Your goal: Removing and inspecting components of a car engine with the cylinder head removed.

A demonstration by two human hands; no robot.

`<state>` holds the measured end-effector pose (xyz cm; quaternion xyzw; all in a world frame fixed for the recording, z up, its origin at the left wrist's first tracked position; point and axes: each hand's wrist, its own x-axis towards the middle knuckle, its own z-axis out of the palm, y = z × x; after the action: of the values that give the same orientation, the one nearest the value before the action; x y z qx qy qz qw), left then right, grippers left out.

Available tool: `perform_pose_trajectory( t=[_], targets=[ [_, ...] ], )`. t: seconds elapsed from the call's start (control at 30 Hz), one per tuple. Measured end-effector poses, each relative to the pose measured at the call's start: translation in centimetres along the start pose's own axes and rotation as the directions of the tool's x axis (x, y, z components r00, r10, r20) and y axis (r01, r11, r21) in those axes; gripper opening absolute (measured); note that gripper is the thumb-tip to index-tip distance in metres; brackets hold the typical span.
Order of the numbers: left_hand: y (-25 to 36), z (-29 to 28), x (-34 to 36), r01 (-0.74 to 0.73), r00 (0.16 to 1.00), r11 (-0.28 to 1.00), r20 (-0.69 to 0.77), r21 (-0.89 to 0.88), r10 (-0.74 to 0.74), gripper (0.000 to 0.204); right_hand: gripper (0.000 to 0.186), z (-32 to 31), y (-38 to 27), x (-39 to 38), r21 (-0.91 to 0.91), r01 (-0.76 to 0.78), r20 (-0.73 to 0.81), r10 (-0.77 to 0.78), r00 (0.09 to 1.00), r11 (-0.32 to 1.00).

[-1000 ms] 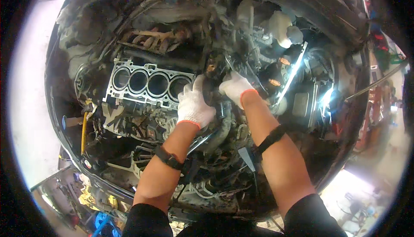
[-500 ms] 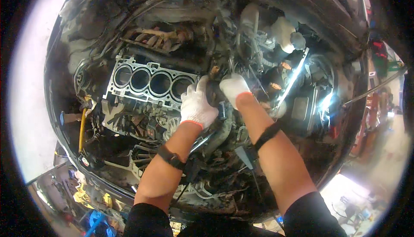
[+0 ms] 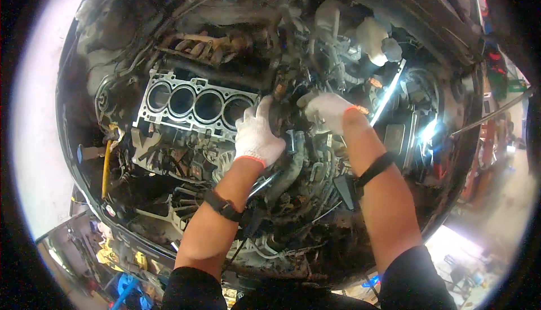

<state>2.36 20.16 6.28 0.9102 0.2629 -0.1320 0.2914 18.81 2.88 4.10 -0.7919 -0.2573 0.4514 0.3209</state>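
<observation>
My left hand [image 3: 259,136], in a white knit glove with an orange cuff, rests at the right end of the bare engine block [image 3: 189,119]. Its fingers are apart and touch the block's edge beside the last cylinder bore. My right hand [image 3: 329,111], gloved the same way, is just right of it, over the dark parts beside the block. Its fingers curl toward the left and are slightly blurred; whatever they grip is too dark to make out. Round open bores in a row show in the block's pale metal top.
Behind the block lies a rusty manifold [image 3: 208,49]. A bright light bar [image 3: 389,93] slants at the right near a whitish reservoir [image 3: 375,42]. Hoses and wiring surround my forearms. A yellow-handled tool [image 3: 106,169] stands at the left, and a prop rod [image 3: 490,113] crosses the right edge.
My right hand has moved to the right and turned so that its fingers point left, its forearm swinging right with it. My left hand stays in place on the block.
</observation>
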Motion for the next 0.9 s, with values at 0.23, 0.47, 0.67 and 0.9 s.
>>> perform_pose_trajectory(
  t=[0.23,0.47,0.67,0.9],
  targets=[
    [-0.1,0.1,0.0,-0.006,1.0,1.0,-0.016,0.007,0.006,0.102,0.02,-3.1,1.3,0.5,-0.683,0.453,0.33,-0.311,0.891,0.573],
    [-0.5,0.0,-0.2,-0.001,1.0,1.0,-0.003,0.022,0.002,0.099,0.023,-2.6,-2.8,1.4,-0.829,0.369,0.402,-0.011,0.916,0.421],
    [-0.3,-0.2,-0.2,0.021,1.0,1.0,0.007,0.014,-0.021,0.101,0.042,0.2,-1.5,0.6,-0.819,0.299,0.251,-0.162,0.954,0.49],
    [0.4,-0.1,-0.1,0.029,1.0,0.999,-0.003,-0.042,-0.029,0.103,0.021,6.5,1.4,5.0,-0.773,-0.063,-0.103,-0.027,0.994,0.631]
  ],
)
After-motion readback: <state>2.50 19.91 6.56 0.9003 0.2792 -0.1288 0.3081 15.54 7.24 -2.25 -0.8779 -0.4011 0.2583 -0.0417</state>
